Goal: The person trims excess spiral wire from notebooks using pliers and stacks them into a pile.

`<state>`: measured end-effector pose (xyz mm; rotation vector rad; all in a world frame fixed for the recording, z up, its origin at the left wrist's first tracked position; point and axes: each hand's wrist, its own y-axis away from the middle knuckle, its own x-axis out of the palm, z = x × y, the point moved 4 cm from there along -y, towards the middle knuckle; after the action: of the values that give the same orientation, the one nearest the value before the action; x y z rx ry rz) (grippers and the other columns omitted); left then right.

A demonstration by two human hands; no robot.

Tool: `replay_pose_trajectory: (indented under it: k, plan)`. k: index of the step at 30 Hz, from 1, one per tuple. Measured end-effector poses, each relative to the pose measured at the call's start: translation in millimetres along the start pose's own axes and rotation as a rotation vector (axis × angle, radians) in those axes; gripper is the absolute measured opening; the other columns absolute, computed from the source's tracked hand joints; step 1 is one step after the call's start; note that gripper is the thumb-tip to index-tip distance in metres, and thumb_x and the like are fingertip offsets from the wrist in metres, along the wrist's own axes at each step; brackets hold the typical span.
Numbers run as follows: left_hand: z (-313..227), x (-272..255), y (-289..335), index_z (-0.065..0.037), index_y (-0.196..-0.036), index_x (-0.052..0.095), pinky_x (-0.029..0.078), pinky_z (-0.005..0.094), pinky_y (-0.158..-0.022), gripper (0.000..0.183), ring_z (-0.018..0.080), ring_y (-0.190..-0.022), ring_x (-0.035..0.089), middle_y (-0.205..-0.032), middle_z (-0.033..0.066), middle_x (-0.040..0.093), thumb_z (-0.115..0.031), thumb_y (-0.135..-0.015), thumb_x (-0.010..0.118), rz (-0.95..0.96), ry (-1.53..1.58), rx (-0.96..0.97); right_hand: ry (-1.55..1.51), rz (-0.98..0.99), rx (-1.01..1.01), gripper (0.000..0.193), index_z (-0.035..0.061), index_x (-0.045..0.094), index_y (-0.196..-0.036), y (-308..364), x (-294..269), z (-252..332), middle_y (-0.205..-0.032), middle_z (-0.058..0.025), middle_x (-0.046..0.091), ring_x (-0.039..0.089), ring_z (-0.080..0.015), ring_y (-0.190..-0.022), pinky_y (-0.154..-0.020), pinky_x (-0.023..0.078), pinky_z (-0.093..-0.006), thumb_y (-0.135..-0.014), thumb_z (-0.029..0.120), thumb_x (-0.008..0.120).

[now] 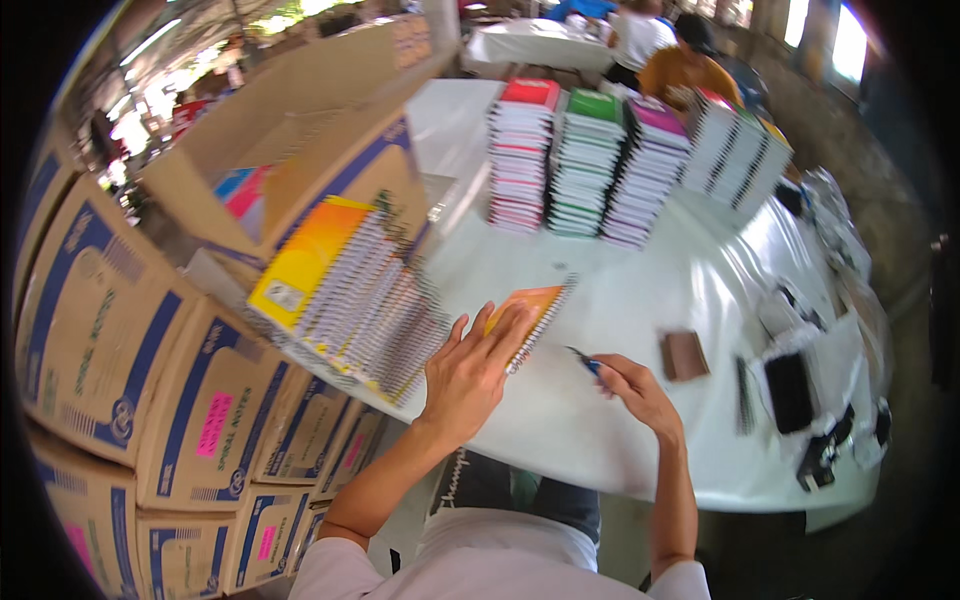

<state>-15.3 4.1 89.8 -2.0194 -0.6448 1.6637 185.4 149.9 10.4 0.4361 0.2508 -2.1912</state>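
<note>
An orange-yellow spiral notebook (541, 298) lies on the white table in front of me, its wire binding along the right side. My left hand (474, 374) rests flat across its cover with the fingers stretched out. Just right of the notebook, my right hand (638, 393) is closed round a small blue-handled tool (587, 363). Its dark pointed tip faces the binding without touching it; the exact kind of tool is too small to make out. A leaning row of yellow spiral notebooks (345, 275) is left of my left hand.
An open carton (370, 170) stands behind the yellow row, and closed cartons (190, 400) are stacked at left. Tall notebook piles (523, 155) line the table's far side. At right lie a brown wallet-like item (684, 356), a phone (790, 392) and plastic wrapping (840, 235). People sit beyond.
</note>
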Motion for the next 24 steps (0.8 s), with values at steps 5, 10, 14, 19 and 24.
replay_pose_trajectory:
  k: [5,10,14,19,24]
  plan:
    - [6.6,-136.8,-27.5,-0.011,-0.134,0.058,0.036,0.0499,-0.11,0.057,0.0352,-0.134,0.045,-0.135,0.0097,0.058,-0.008,-0.078,0.068,-0.148,0.134,0.047,0.771,-0.263,-0.233,0.042,0.006,0.06,-0.127,-12.3,-12.1,-18.9,-0.12,-0.0141,0.058,0.062,-0.0241,-0.097,-0.082,0.05,-0.0351,-0.092,0.026,0.065]
    - [28.9,-164.6,-18.9,-0.007,-0.125,0.066,0.024,0.0468,-0.117,0.047,0.0312,-0.141,0.036,-0.137,0.0141,0.057,-0.012,-0.078,0.072,-0.04,1.056,0.001,-0.685,0.004,-0.43,0.051,0.0072,0.056,-0.132,-55.1,55.4,126.3,-0.14,-0.0129,0.048,0.061,-0.0211,-0.106,-0.079,0.051,-0.0325,-0.085,0.017,0.073]
    - [46.5,-150.7,-24.2,-0.004,-0.134,0.056,0.025,0.0375,-0.117,0.058,0.0299,-0.142,0.036,-0.143,0.0136,0.052,-0.01,-0.08,0.073,0.026,0.817,-0.077,-1.157,0.318,-0.672,0.04,0.0015,0.06,-0.123,-88.8,85.9,182.4,-0.124,-0.0133,0.062,0.063,-0.0155,-0.087,-0.064,0.051,-0.0291,-0.084,-0.001,0.069]
    - [76.4,-192.3,12.6,-0.002,-0.14,0.049,0.024,0.0354,-0.117,0.051,0.0246,-0.142,0.034,-0.148,0.0128,0.046,-0.018,-0.094,0.063,-0.657,0.547,-0.22,-0.15,-0.34,-0.976,0.023,0.0009,0.066,-0.101,-109.7,69.2,254.8,-0.102,-0.0087,0.068,0.063,-0.0191,-0.071,-0.057,0.05,-0.0307,-0.081,-0.009,0.061]
    - [93.3,-183.1,41.4,-0.002,-0.14,0.049,0.02,0.042,-0.117,0.049,0.0303,-0.144,0.029,-0.149,0.0141,0.044,-0.032,-0.101,0.051,-0.733,0.214,-0.273,0.387,-0.151,-1.218,0.035,0.0025,0.069,-0.1,-130.0,121.6,269.6,-0.101,-0.0082,0.069,0.064,-0.0288,-0.087,-0.076,0.054,-0.0361,-0.07,-0.013,0.06]
